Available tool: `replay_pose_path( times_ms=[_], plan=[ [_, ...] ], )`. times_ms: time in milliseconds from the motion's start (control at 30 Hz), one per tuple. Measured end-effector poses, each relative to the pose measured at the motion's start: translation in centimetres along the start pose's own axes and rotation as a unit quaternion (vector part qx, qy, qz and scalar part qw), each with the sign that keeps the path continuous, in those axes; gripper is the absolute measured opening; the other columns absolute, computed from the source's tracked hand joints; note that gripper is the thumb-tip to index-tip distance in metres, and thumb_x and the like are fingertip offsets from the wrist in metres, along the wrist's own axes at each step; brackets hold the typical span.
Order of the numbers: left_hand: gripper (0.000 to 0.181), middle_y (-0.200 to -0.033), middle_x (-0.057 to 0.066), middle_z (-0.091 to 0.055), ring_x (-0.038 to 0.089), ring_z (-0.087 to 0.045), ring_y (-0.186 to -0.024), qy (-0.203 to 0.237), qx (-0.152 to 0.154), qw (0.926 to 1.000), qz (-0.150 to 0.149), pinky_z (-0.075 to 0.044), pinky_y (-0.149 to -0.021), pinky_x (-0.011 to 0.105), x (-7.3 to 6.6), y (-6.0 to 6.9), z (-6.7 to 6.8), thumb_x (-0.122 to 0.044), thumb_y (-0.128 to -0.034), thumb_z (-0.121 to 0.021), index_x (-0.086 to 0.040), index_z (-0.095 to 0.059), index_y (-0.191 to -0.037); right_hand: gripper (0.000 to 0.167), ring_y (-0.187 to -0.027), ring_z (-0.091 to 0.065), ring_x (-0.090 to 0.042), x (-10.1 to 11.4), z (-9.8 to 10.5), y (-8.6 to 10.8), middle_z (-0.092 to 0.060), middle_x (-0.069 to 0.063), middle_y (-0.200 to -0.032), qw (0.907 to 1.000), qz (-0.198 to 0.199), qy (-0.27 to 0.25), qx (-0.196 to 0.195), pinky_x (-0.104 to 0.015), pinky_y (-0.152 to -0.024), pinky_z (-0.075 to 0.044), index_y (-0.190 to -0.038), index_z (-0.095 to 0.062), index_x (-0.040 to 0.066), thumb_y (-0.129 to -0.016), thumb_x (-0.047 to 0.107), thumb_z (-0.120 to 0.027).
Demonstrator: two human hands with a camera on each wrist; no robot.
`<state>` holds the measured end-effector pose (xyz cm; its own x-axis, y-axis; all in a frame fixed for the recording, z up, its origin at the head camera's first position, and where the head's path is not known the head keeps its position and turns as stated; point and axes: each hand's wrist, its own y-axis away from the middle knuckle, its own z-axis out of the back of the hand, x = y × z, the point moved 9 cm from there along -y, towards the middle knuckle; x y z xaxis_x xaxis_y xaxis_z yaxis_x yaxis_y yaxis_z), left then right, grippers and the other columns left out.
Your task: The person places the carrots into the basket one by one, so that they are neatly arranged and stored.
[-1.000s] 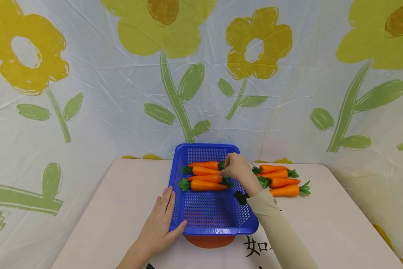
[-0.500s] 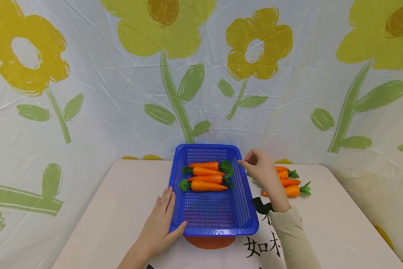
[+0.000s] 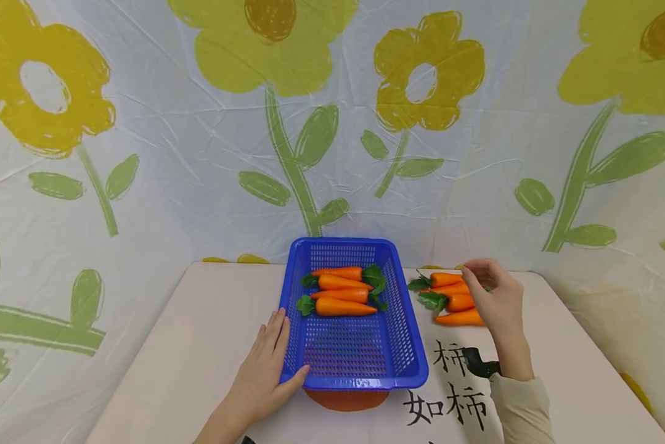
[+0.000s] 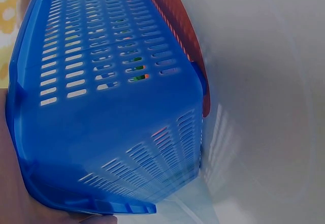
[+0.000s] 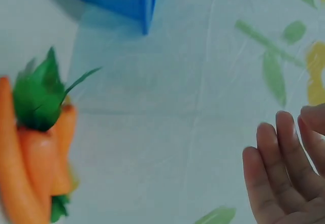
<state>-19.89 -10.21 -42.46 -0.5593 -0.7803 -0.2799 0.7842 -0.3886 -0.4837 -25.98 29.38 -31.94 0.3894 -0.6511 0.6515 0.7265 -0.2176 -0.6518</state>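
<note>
In the head view a blue plastic basket [image 3: 360,383] with slotted walls stands mid-table. Several orange carrots [image 3: 346,307] with green tops lie crosswise in its back half. My left hand [image 3: 262,376] rests against the basket's left side near the front corner, its fingers straight along the rim. To the right of the basket, more carrots [image 3: 456,319] lie in a row on the table. Above their right ends is my right hand [image 3: 498,302], partly hiding them. In the right wrist view its fingers [image 5: 271,155] are loosely bent, with nothing held.
Beneath the basket's front edge shows a reddish-brown round shape [image 3: 346,399]. Black written characters [image 3: 465,404] mark the pale tabletop [image 3: 177,345] at the front right. A flower-printed cloth [image 3: 199,154] hangs behind the table and at its sides.
My right hand has moved from over the carrots in the basket, across its right rim, to over the carrots on the table. The left hand and basket have stayed put.
</note>
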Motion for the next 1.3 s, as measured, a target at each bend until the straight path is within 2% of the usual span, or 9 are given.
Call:
replay_pose_path(
  times_ms=[167, 433, 500, 533, 633, 733, 933, 1167, 1300],
  plan=[
    [0.088, -0.16, 0.023, -0.023, 0.038, -0.024, -0.147, -0.004, -0.006, 1.0, -0.004, -0.014, -0.122, 0.044, 0.0, 0.0, 0.1, -0.046, -0.09, -0.065, 0.011, -0.033, -0.149, 0.009, -0.076, -0.055, 0.012, -3.4, 1.7, 1.4, -0.069, -0.014, -0.088, 0.9989, -0.026, 0.025, -0.031, -0.005, -0.076, -0.044, -0.097, -0.07, -0.005, -0.089, -0.003, -0.065],
    [0.088, -0.16, 0.024, -0.022, 0.039, -0.024, -0.147, -0.003, -0.004, 1.0, -0.002, -0.008, -0.122, 0.04, 0.0, 0.0, 0.1, -0.046, -0.0902, -0.065, 0.011, -0.032, -0.149, 0.017, -0.085, -0.047, 0.019, -8.9, 3.4, 3.2, -0.069, -0.019, -0.093, 0.9937, -0.065, 0.076, -0.05, -0.003, -0.082, -0.037, -0.096, -0.073, -0.004, -0.089, -0.006, -0.057],
    [0.089, -0.16, 0.024, -0.022, 0.039, -0.024, -0.147, -0.004, -0.001, 1.0, 0.001, -0.01, -0.122, 0.041, 0.1, 0.1, 0.1, -0.046, -0.0897, -0.065, 0.011, -0.032, -0.149, 0.02, -0.088, -0.05, 0.012, -10.3, 3.4, 3.7, -0.07, -0.019, -0.096, 0.9918, -0.085, 0.085, -0.042, -0.004, -0.083, -0.035, -0.098, -0.073, -0.003, -0.089, -0.005, -0.056],
    [0.089, -0.16, 0.024, -0.022, 0.038, -0.023, -0.147, -0.005, 0.0, 1.0, 0.002, -0.011, -0.122, 0.042, 0.1, 0.1, 0.2, -0.046, -0.0896, -0.065, 0.011, -0.032, -0.149, 0.021, -0.092, -0.055, 0.004, -11.0, 3.2, 3.9, -0.069, -0.021, -0.098, 0.9905, -0.098, 0.089, -0.034, -0.01, -0.088, -0.039, -0.099, -0.073, -0.003, -0.089, -0.005, -0.054],
    [0.089, -0.161, 0.023, -0.021, 0.038, -0.022, -0.147, -0.006, 0.0, 1.0, 0.004, -0.013, -0.122, 0.045, 0.2, 0.2, 0.2, -0.046, -0.0895, -0.065, 0.011, -0.032, -0.149, 0.027, -0.113, -0.059, -0.024, -13.0, 2.5, 4.7, -0.066, -0.024, -0.111, 0.9861, -0.133, 0.098, 0.011, -0.034, -0.102, -0.043, -0.106, -0.071, -0.004, -0.088, -0.006, -0.051],
    [0.089, -0.161, 0.024, -0.021, 0.038, -0.022, -0.148, -0.003, 0.002, 1.0, 0.0, -0.013, -0.122, 0.045, 0.0, 0.1, 0.0, -0.047, -0.0903, -0.065, 0.011, -0.032, -0.149, 0.033, -0.123, -0.048, -0.049, -14.4, 2.0, 5.4, -0.06, -0.031, -0.12, 0.9811, -0.146, 0.111, 0.061, -0.062, -0.101, -0.037, -0.11, -0.067, -0.008, -0.085, -0.011, -0.046],
    [0.089, -0.161, 0.023, -0.019, 0.038, -0.022, -0.147, 0.001, 0.01, 1.0, 0.001, -0.005, -0.122, 0.037, -0.2, 0.0, -0.3, -0.047, -0.0905, -0.064, 0.011, -0.031, -0.15, 0.036, -0.116, -0.045, -0.053, -15.7, 1.4, 6.2, -0.055, -0.034, -0.12, 0.9746, -0.135, 0.136, 0.116, -0.069, -0.097, -0.034, -0.111, -0.066, -0.01, -0.08, -0.013, -0.048],
    [0.088, -0.159, 0.025, -0.023, 0.04, -0.027, -0.145, -0.003, -0.005, 0.9999, -0.01, -0.01, -0.122, 0.04, -0.5, -0.1, 0.0, -0.047, -0.0898, -0.065, 0.012, -0.035, -0.147, 0.04, -0.115, -0.036, -0.058, -16.2, 1.0, 6.4, -0.045, -0.036, -0.12, 0.9665, -0.142, 0.153, 0.149, -0.07, -0.095, -0.031, -0.114, -0.063, -0.013, -0.076, -0.012, -0.053],
    [0.088, -0.159, 0.025, -0.023, 0.04, -0.026, -0.146, -0.001, -0.005, 1.0, -0.008, -0.011, -0.122, 0.041, -0.4, -0.1, 0.0, -0.048, -0.0904, -0.064, 0.012, -0.034, -0.148, 0.041, -0.11, -0.036, -0.055, -16.2, 1.0, 6.4, -0.045, -0.034, -0.115, 0.9637, -0.142, 0.171, 0.148, -0.068, -0.09, -0.032, -0.113, -0.064, -0.012, -0.073, -0.01, -0.057]
  ],
)
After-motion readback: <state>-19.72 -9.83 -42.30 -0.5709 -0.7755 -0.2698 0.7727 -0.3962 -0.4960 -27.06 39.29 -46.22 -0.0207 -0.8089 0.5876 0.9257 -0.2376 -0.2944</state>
